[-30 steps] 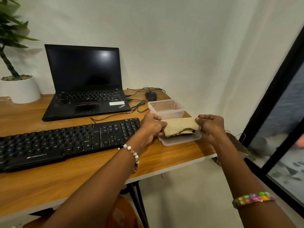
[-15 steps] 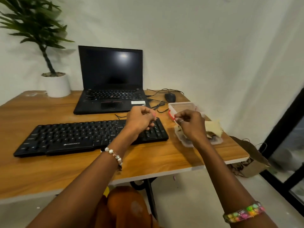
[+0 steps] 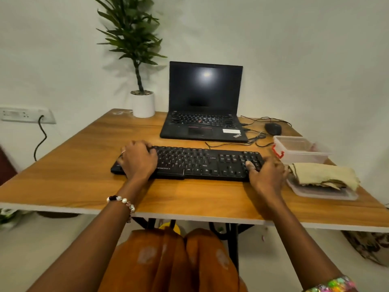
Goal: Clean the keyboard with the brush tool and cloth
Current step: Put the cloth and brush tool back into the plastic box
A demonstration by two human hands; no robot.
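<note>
At the desk's middle, your left hand and right hand have left the cloth and now grasp the keyboard ends, probably to reposition it before brushing.

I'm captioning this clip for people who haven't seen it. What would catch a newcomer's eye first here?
Most likely the two hands on the black keyboard mid-desk: the left hand grips its left end, the right hand its right end. Behind it stands an open laptop with a dark screen, a potted plant to its left. At the desk's right edge a folded beige cloth lies on a clear lid.
</note>
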